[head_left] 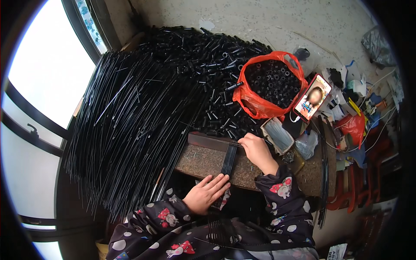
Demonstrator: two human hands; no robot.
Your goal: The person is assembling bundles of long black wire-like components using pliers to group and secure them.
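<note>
At the grainy, speckled tabletop's (pixel 197 159) near edge, the left hand (pixel 207 194) lies flat, fingers slightly apart, on slim parallel black rods (pixel 229 159); farther along them, the right hand (pixel 259 152) bunches its fingers, grip unclear. Beyond: a crinkled red plastic bag (pixel 259 109), glossy heaped tubes (pixel 212 58).

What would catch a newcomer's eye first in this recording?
Probably the bright red bag of small black parts, right of centre, beside a lit phone. Then the mass of thin black rods at left. Below centre, the left hand rests on a row of dark rods.
</note>
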